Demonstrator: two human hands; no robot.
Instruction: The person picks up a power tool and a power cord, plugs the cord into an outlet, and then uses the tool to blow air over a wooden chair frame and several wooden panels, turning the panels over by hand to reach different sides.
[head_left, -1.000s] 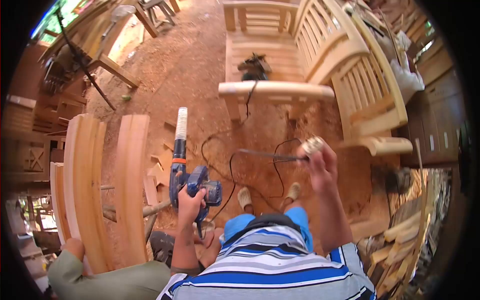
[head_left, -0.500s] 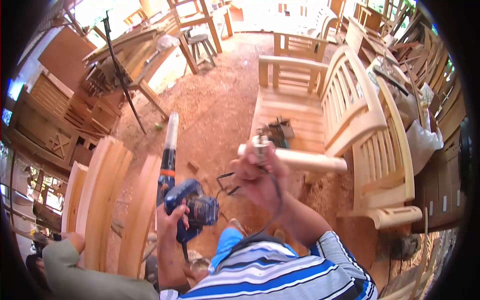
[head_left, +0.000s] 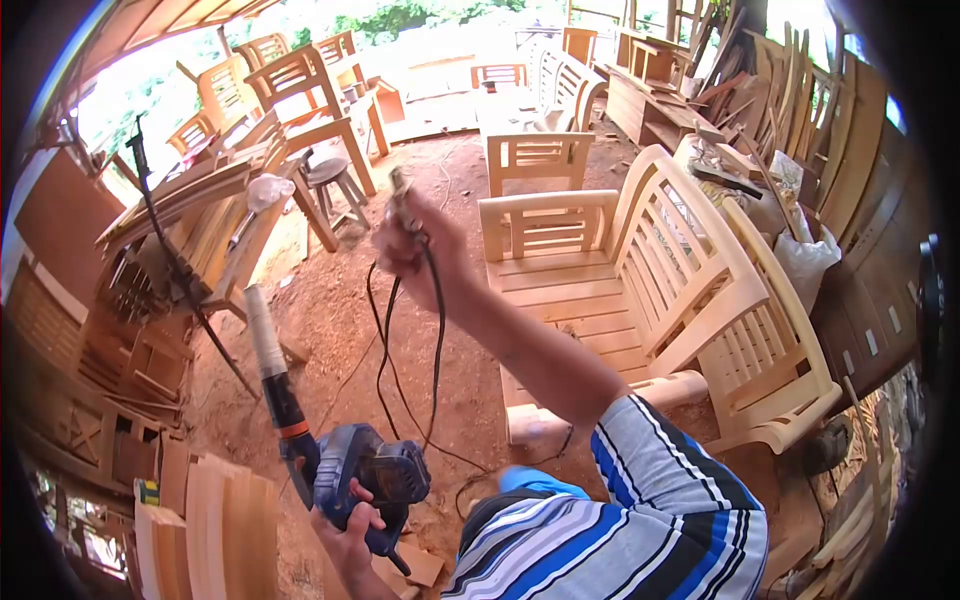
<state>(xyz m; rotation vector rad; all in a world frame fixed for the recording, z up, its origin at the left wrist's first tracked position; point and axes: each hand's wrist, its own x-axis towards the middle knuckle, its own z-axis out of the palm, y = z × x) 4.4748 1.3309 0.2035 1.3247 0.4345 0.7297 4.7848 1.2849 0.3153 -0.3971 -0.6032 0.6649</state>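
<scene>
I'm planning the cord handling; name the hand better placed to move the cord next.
Likely the right hand: it grips the cord, raised, while the left hand holds the blue blower.

The handheld blower [head_left: 345, 465] is in the left grip [head_left: 352, 530], near and left of centre. The right grip [head_left: 425, 245] is farther off, with a cord [head_left: 438, 340] looping down from it. To the right stands a slatted bench [head_left: 560, 295], with a second slatted bench [head_left: 765, 385] behind its backrest, farther right. On the left, a tabletop [head_left: 222, 288] bears a bag [head_left: 270, 192] and boards [head_left: 180, 210]; a stool [head_left: 330, 174] stands just right of it. Planks [head_left: 235, 520] stand near left; timber [head_left: 790, 110] leans far right.
</scene>
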